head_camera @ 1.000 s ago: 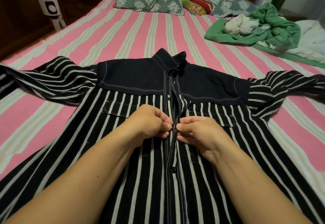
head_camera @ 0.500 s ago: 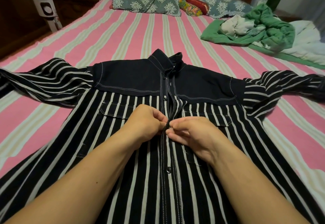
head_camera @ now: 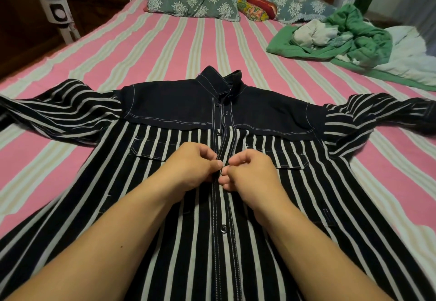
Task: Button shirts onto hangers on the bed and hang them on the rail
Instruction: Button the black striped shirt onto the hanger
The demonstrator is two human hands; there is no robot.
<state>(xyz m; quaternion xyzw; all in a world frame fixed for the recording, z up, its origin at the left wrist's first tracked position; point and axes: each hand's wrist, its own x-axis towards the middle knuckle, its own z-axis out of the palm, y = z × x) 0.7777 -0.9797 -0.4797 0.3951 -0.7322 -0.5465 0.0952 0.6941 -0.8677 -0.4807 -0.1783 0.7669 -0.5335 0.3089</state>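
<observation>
Far left: white pedestal fan beside dark wooden cabinet. Far centre: two grey floral pillows, a small red-patterned cushion between them. Far right: crumpled green blanket.

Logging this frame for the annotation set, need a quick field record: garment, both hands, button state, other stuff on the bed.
garment: striped shirt lying flat, front up, sleeves spread
surface: bed with pink striped sheet
left hand: pinches the placket at chest height
right hand: pinches the placket opposite the left
fastened button: below the hands
upper button: above the hands, placket slightly parted there
hanger: not visible
other: green clothes pile at right, pillows at the head
</observation>
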